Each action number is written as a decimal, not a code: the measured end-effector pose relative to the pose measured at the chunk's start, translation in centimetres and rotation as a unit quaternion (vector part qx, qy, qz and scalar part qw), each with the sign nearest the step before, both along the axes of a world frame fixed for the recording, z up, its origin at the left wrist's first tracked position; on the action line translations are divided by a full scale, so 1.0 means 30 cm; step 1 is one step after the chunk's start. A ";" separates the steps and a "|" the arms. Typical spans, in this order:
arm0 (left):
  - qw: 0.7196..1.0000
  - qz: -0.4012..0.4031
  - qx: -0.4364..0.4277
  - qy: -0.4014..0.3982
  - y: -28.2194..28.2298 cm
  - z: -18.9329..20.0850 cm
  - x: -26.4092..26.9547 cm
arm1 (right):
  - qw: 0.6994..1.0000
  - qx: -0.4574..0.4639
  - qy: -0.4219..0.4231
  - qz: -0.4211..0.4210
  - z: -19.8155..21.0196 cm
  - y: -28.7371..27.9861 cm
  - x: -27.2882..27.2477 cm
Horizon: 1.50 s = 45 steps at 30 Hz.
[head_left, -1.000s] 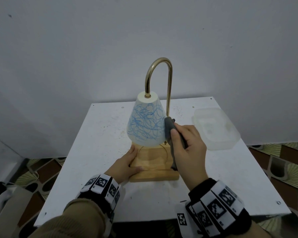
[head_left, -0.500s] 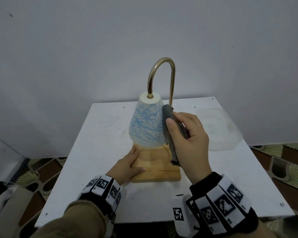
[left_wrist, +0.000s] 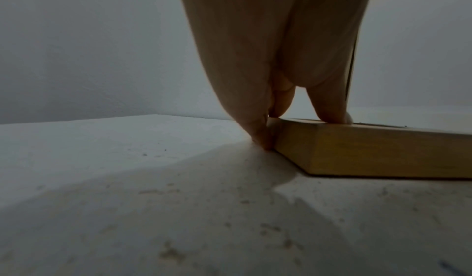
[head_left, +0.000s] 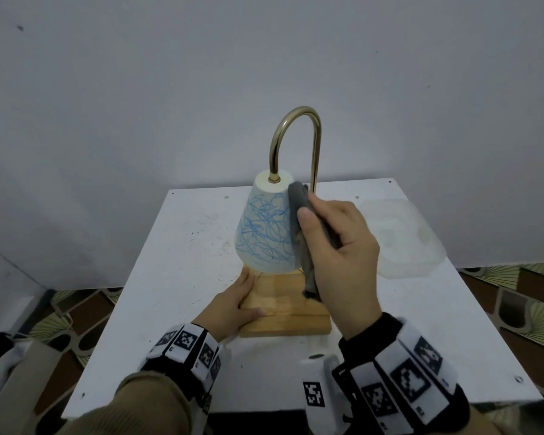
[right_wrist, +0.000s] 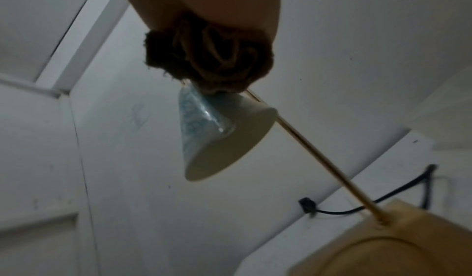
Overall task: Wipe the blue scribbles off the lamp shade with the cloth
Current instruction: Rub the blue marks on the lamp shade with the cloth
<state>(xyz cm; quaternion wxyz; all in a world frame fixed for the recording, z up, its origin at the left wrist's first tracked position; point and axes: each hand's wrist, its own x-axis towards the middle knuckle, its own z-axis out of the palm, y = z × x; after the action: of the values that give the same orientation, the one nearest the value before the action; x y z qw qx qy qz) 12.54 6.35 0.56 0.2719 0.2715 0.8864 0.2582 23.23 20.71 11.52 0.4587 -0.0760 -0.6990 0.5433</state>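
The white worktop (head_left: 182, 277) carries a small lamp, and the lamp is the landmark here. Behind the lamp to the right lies a clear plastic lid (head_left: 402, 237).

The lamp's wooden base (head_left: 283, 312) sits flat on the worktop. A gold bent rod (head_left: 314, 146) rises from the back of the base, curls over, and holds the lamp shade (head_left: 264, 227) above the base. The shade is a cone, narrow at the top and wide at the bottom, so its long line runs straight up and down. Blue scribbles (head_left: 261, 230) cover the side facing the person, and they look untouched.

The right hand (head_left: 339, 262) is up beside the shade, on its right side. Its fingers and thumb are curled tight round a grey cloth (head_left: 299, 202). The top of the cloth touches the upper right edge of the shade, and a loose tail hangs down toward the base. The scribbles lie to the left of this hand, so I think the wipe must go leftward across the front and then down the cone.

The left hand (head_left: 230, 306) is low, at the near left corner of the base. Its fingers (left_wrist: 329, 106) lie straight, some resting on top of the wood and some against its side, pressing to keep the lamp steady.
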 end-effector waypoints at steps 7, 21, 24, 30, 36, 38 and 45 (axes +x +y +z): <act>1.000 0.000 0.013 -0.010 -0.004 -0.001 -0.004 | 0.997 0.016 -0.064 -0.042 -0.085 0.050 0.004; 0.999 0.002 0.035 -0.019 -0.006 -0.019 -0.007 | 0.998 0.050 -0.008 -0.035 -0.073 0.020 0.016; 0.999 0.007 0.040 -0.024 -0.006 -0.018 -0.006 | 0.998 0.019 -0.044 -0.039 -0.102 0.056 0.006; 0.999 0.012 0.042 -0.025 -0.001 -0.014 0.001 | 0.995 -0.055 -0.086 -0.005 -0.033 0.089 -0.049; 0.999 0.021 0.043 -0.027 0.000 -0.013 0.005 | 1.000 -0.004 0.008 -0.009 0.000 0.023 -0.020; 0.998 0.021 0.046 -0.028 0.001 -0.013 0.006 | 0.999 0.026 0.012 -0.025 -0.039 0.009 0.005; 0.998 0.017 0.053 -0.039 0.001 0.000 0.012 | 0.996 -0.005 -0.073 -0.043 -0.125 0.071 0.008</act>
<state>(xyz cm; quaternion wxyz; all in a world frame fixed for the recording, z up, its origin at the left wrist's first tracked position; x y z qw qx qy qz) 12.89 6.38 0.55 0.2870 0.2598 0.8648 0.3196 23.46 22.85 7.77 0.4286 -0.1476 -0.7240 0.5200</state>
